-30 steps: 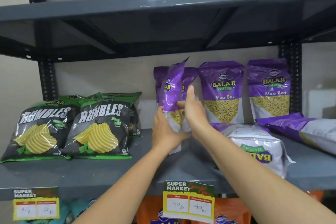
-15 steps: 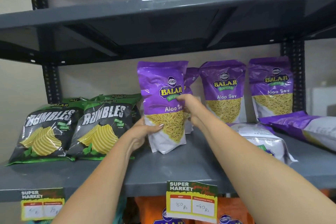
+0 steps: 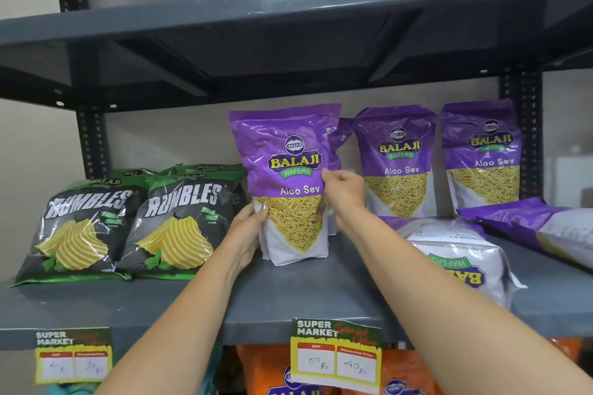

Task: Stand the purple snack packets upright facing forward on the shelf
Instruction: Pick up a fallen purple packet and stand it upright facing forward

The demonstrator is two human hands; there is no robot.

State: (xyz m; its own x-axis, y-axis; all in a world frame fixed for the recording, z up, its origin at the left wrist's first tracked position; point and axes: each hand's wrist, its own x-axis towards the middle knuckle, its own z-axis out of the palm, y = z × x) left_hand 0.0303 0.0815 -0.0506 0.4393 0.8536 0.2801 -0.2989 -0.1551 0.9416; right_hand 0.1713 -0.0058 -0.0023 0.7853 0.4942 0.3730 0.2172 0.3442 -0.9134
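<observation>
A purple Aloo Sev packet stands upright, front facing me, on the grey shelf. My left hand grips its lower left edge. My right hand holds its right edge at mid height. Behind it, another purple packet is mostly hidden. Two more purple packets stand upright facing forward to the right. One purple packet lies flat upside down at the front right, and another lies on its side at the far right.
Black and green Rumbles chip bags lean at the left of the shelf. A grey shelf hangs overhead. Price tags hang on the front edge. Orange packets sit on the shelf below.
The packet was held edge-on between both hands, then turned to face forward and set down on the shelf. My right hand slid to its right edge.
</observation>
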